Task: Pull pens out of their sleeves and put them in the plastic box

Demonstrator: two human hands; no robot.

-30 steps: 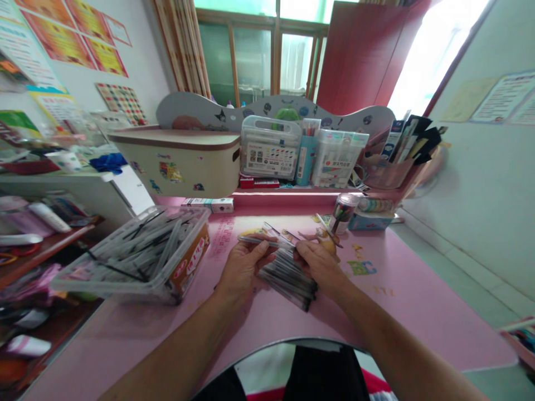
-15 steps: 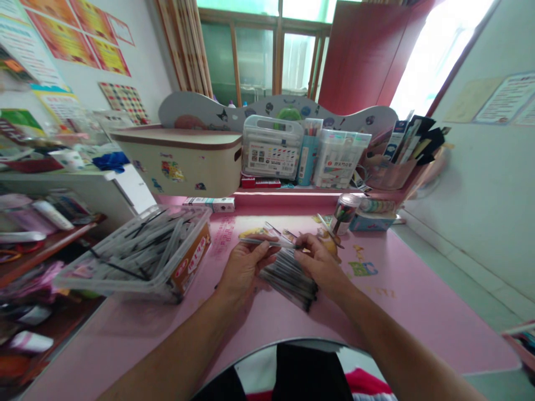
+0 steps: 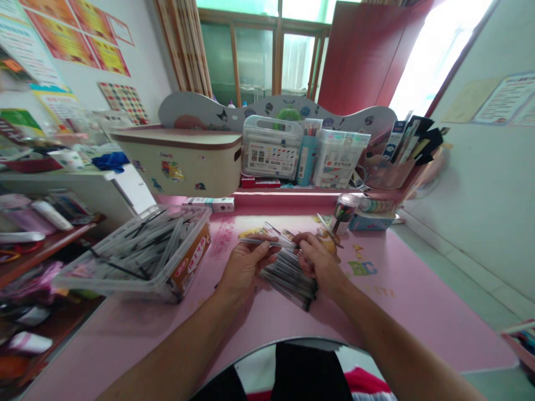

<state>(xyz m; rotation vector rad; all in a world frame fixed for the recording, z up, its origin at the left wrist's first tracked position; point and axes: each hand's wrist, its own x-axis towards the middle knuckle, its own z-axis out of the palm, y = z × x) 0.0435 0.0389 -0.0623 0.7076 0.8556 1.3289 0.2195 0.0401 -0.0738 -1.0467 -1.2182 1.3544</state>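
Note:
A slim clear pen with a dark end [image 3: 281, 243] lies level between my hands, above the pink desk. My left hand [image 3: 246, 264] is closed on its left part, thumb on top. The fingers of my right hand [image 3: 318, 259] pinch its dark right end, which they partly cover. Beneath and between the hands lies a bundle of similar pens [image 3: 292, 281], side by side on the desk, dark tips toward me. Left of my left hand stands a clear plastic box [image 3: 125, 287] heaped with more such pens [image 3: 142, 245].
On the desk's right back are a clear jar of pens [image 3: 345, 210] and a small blue box [image 3: 373, 221]. Along the back shelf stand a cream lidded bin [image 3: 188, 164], marker cases [image 3: 273, 147] and a pink holder [image 3: 387, 171]. The pink desk [image 3: 422, 312] has a curved front edge.
The fingers of my right hand have shifted and curled more at the pen's dark end. My left hand and the pen stay almost where they were.

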